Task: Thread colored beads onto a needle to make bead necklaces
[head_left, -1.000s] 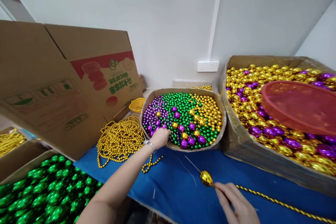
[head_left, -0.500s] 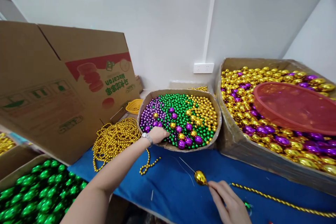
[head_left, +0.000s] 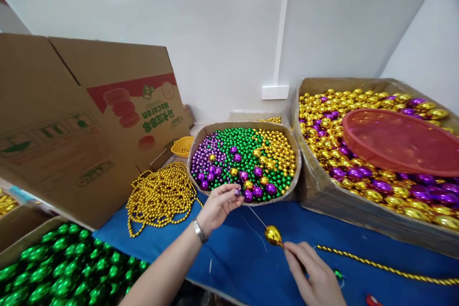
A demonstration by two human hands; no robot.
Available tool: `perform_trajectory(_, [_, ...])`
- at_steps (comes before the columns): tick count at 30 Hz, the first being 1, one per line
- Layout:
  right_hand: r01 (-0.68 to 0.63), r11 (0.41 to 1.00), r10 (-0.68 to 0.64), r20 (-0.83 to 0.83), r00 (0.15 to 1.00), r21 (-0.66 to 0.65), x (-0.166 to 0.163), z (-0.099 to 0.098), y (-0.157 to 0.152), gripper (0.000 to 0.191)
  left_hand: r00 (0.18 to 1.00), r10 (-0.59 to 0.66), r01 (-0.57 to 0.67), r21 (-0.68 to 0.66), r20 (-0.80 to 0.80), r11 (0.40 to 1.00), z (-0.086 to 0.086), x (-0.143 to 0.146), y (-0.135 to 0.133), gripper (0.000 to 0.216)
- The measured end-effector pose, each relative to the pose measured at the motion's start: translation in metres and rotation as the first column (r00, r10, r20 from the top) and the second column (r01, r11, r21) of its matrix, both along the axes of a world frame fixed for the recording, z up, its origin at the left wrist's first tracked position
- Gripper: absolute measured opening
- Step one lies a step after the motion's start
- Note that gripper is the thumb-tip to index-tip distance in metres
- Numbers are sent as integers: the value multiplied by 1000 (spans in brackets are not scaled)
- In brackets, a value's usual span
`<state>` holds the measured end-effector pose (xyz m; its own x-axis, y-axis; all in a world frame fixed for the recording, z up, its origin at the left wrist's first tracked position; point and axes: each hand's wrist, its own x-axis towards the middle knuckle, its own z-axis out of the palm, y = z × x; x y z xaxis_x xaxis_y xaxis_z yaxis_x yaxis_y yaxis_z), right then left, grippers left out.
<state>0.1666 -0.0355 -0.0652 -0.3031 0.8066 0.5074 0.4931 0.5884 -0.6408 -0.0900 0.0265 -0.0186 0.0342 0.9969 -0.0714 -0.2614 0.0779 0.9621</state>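
My left hand, a watch on its wrist, pinches a small purple bead at the front rim of the cardboard tray of beads. Small purple, green and gold beads fill that tray, with larger purple and gold balls on top. Closed at the lower right, my right hand grips the near end of a large gold bead. A thin straight needle sticks out of that bead toward my left hand. Fine thread lies loosely beside it on the blue cloth.
Gold bead strings lie heaped left of the tray, before a large carton. A box of green beads is at lower left. On the right, a deep box holds gold and purple beads under a red basket. A twisted gold cord crosses the cloth.
My left hand has come out of the beads toward the needle tip, now with a small purple bead in its fingertips. My right hand keeps its hold almost unmoved.
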Motion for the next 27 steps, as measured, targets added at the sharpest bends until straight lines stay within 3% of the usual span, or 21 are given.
perform_trajectory(2, [-6, 1000, 6, -1, 1000, 14, -3, 0, 0, 20, 970, 27, -5, -92, 241, 996, -2, 11, -12, 28])
perform_trajectory(5, [-18, 999, 18, 0, 1000, 30, -4, -1, -1, 20, 938, 47, 1, -139, 344, 990, -3, 19, -20, 27])
perform_trajectory(27, [-20, 999, 19, 27, 999, 47, -1, 1, -8, 21, 954, 115, -94, -86, 277, 992, -8, 27, -32, 24])
